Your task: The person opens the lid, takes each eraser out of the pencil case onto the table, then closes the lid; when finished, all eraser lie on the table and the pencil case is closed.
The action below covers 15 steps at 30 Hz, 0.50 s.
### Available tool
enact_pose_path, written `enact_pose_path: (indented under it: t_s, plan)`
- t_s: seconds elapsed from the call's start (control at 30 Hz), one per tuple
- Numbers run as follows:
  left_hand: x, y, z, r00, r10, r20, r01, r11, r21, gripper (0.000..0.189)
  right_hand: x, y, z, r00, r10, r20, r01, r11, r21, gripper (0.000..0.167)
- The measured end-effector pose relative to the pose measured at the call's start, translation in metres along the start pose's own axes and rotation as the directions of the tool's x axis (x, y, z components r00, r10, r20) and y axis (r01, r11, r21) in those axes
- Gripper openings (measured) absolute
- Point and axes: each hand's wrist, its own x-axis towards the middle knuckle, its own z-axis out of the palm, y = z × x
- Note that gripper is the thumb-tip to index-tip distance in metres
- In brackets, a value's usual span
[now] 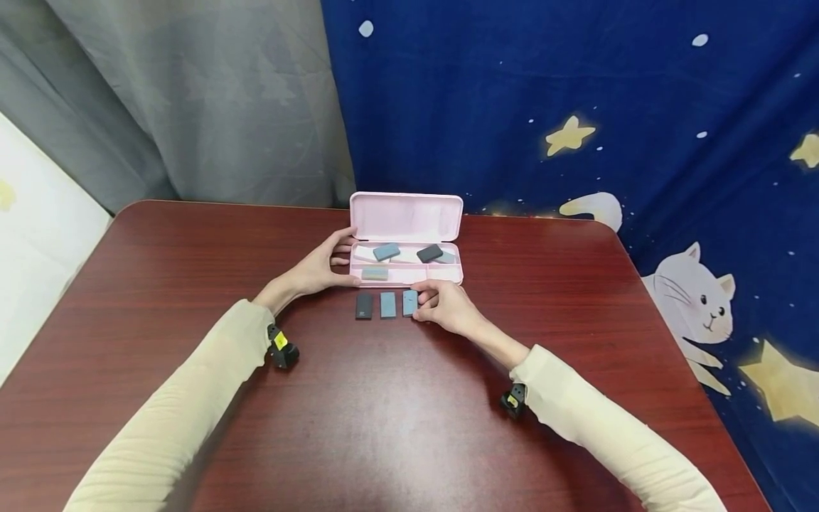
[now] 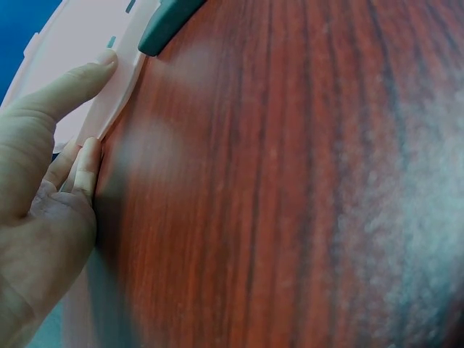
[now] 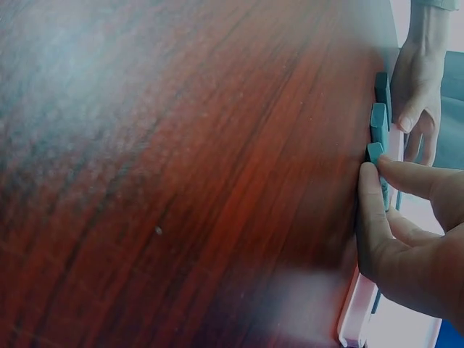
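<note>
A pink pencil case (image 1: 406, 286) lies with its lid (image 1: 406, 217) raised. My left hand (image 1: 318, 269) holds the case's left end, thumb at the front corner and fingers along the side; in the left wrist view the thumb lies over the rim. In front of the case, three erasers form a row: a black eraser (image 1: 363, 306), a blue eraser (image 1: 387, 305) and a second blue eraser (image 1: 409, 303). My right hand (image 1: 448, 307) pinches that rightmost one between thumb and fingers. In the right wrist view its fingertips cover part of the eraser.
Inside the case lie a blue eraser (image 1: 387, 252), a dark eraser (image 1: 429, 253), a grey-blue piece (image 1: 446, 257) and a two-tone eraser (image 1: 375, 274). Dividers split the tray into compartments. The brown table (image 1: 358, 427) ends at curtains (image 1: 448, 99) behind.
</note>
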Motion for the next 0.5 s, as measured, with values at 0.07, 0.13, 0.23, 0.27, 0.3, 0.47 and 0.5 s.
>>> enact_pose_path:
  t_s: [0.07, 0.13, 0.23, 0.27, 0.3, 0.47, 0.5]
  plan:
    - [0.0001, 0.0004, -0.0001, 1.000, 0.001, 0.001, -0.001, 1.000, -0.003, 0.099, -0.0003, 0.0006, 0.0000, 1.000, -0.009, -0.001, 0.009, 1.000, -0.003, 0.044]
    - [-0.0001, 0.0012, -0.0003, 1.000, 0.002, -0.001, -0.002, 1.000, -0.009, 0.099, -0.0002, 0.0007, 0.0004, 1.000, -0.019, -0.002, 0.019, 1.000, -0.008, 0.044]
    - [-0.0006, 0.0017, -0.0005, 1.000, -0.001, -0.004, 0.001, 1.000, -0.011, 0.099, 0.0001, 0.0009, 0.0008, 1.000, -0.029, 0.003, 0.029, 0.999, -0.017, 0.044]
    - [-0.0007, 0.0017, -0.0005, 1.000, -0.003, -0.004, 0.003, 1.000, -0.008, 0.099, 0.0002, 0.0007, 0.0009, 1.000, -0.029, 0.004, 0.029, 0.999, -0.019, 0.044]
    - [-0.0007, 0.0013, -0.0003, 1.000, -0.004, -0.004, 0.004, 1.000, -0.007, 0.099, 0.0003, 0.0008, 0.0009, 1.000, -0.028, 0.005, 0.028, 0.999, -0.019, 0.044]
    - [-0.0002, -0.0002, 0.0006, 1.000, -0.007, -0.005, 0.007, 1.000, -0.003, 0.099, -0.0002, 0.0013, -0.0001, 1.000, -0.013, 0.007, 0.013, 1.000, -0.013, 0.045]
    - [-0.0001, -0.0005, 0.0007, 1.000, -0.007, -0.006, 0.007, 1.000, -0.004, 0.099, -0.0003, 0.0017, -0.0001, 1.000, -0.011, 0.007, 0.011, 1.000, -0.012, 0.045]
